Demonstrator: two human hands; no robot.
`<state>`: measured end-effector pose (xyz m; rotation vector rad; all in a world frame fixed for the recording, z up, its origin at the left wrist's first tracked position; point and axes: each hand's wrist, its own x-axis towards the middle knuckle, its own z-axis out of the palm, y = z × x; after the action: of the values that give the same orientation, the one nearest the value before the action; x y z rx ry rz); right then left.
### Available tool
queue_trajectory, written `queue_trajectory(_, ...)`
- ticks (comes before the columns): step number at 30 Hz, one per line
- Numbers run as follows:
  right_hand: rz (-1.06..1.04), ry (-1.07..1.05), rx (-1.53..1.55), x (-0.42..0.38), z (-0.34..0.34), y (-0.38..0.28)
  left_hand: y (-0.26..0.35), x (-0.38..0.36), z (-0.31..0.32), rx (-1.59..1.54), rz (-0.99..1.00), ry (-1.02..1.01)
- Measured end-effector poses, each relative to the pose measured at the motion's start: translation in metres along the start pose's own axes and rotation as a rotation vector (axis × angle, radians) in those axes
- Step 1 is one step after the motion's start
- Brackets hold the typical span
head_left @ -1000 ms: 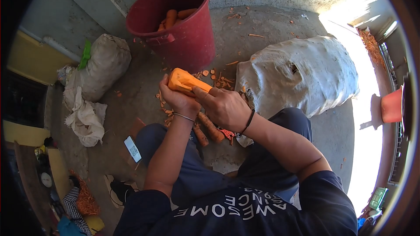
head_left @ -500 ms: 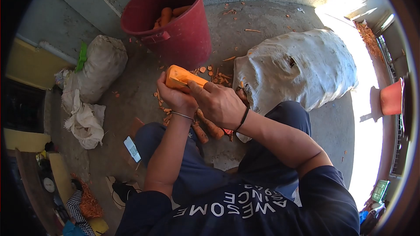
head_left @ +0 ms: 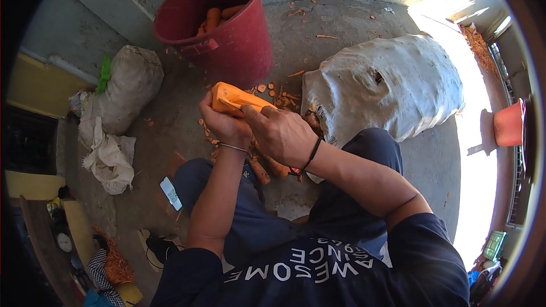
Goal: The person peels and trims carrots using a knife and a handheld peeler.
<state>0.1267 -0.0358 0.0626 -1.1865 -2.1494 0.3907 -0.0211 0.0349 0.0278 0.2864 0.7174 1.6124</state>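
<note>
A thick, bright orange carrot (head_left: 232,93) lies in my left hand (head_left: 223,126), whose fingers wrap round it from the left and below. My right hand (head_left: 280,132) is closed against the carrot's near side, its index finger stretched along the surface. What sits inside the right hand's fingers is mostly hidden; a thin edge shows against the carrot. Below my wrists, unpeeled carrots (head_left: 259,169) rest on the floor between my legs. Peelings and cut ends (head_left: 272,87) are scattered beyond my hands.
A red bucket (head_left: 243,51) with carrots inside stands ahead. To the right lies a large white sack (head_left: 392,88). Another sack (head_left: 133,79) and a crumpled one (head_left: 111,162) are at the left. A phone (head_left: 170,193) lies beside my left knee.
The carrot and both hands sit slightly further left, and the whole view has shifted a little. Both hands keep nearly the same hold.
</note>
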Motion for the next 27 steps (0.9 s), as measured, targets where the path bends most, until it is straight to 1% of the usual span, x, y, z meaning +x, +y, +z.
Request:
queue_trajectory(5,0.007,-0.001,0.026,0.002,-0.001,-0.002,0.002,0.001,0.001,0.036,0.033,-0.071)
queue_trajectory(7,0.016,-0.034,0.02,0.002,-0.002,-0.001,0.003,0.002,0.002,0.072,0.079,-0.01)
queue_trajectory(11,0.055,-0.119,-0.002,0.005,0.002,-0.003,0.0,0.012,-0.007,0.089,0.094,-0.011)
queue_trajectory(13,0.058,-0.113,-0.029,0.006,0.002,-0.004,0.0,0.01,-0.005,0.076,0.088,0.024)
queue_trajectory(16,0.065,-0.118,-0.05,0.008,0.008,-0.004,0.0,0.013,-0.009,0.076,0.072,-0.023)
queue_trajectory(20,0.082,-0.103,-0.045,0.011,0.015,-0.006,-0.001,0.016,-0.013,0.06,0.048,0.002)
queue_trajectory(25,0.051,-0.101,0.007,0.017,0.019,0.0,-0.003,0.027,-0.019,0.102,0.123,0.031)
queue_trajectory(27,0.031,-0.112,0.042,0.019,0.019,0.004,0.0,0.023,-0.018,0.085,0.1,0.0)
